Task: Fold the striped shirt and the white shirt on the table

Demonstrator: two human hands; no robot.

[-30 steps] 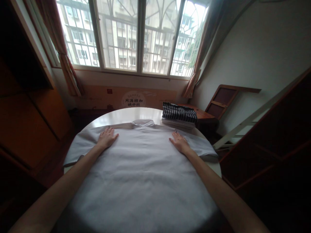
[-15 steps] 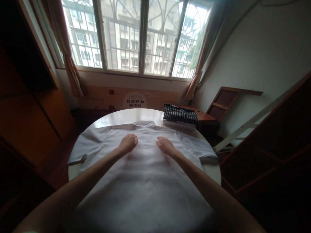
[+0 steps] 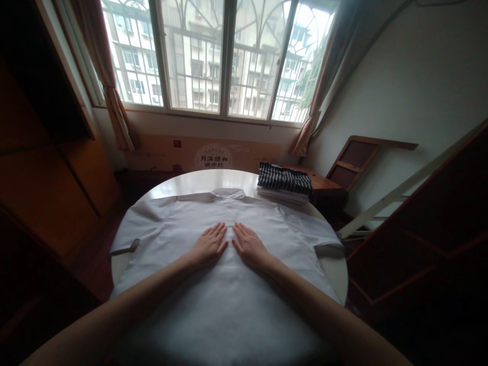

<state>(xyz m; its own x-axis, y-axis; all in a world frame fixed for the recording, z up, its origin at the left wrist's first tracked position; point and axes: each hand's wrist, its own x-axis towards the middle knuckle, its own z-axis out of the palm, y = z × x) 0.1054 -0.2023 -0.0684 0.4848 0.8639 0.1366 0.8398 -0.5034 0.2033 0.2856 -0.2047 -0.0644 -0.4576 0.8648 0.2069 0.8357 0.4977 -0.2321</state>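
Note:
A white short-sleeved shirt (image 3: 229, 300) lies spread flat over a round white table (image 3: 198, 180), collar toward the window. My left hand (image 3: 209, 246) rests palm down on the middle of the shirt, fingers stretched out. My right hand (image 3: 247, 245) lies flat right beside it, fingers extended, almost touching the left. Neither hand holds anything.
A stack of folded clothes with a dark striped garment on top (image 3: 282, 181) sits at the table's far right edge. A wooden side table (image 3: 324, 184) and a leaning wooden frame (image 3: 354, 157) stand to the right. Wooden cabinets (image 3: 57, 168) line the left; a barred window (image 3: 221, 56) faces me.
Both hands have moved from the shirt's shoulders inward to its centre and slid a little toward me, going from curled half a second ago to flat. The shirt lies smoother.

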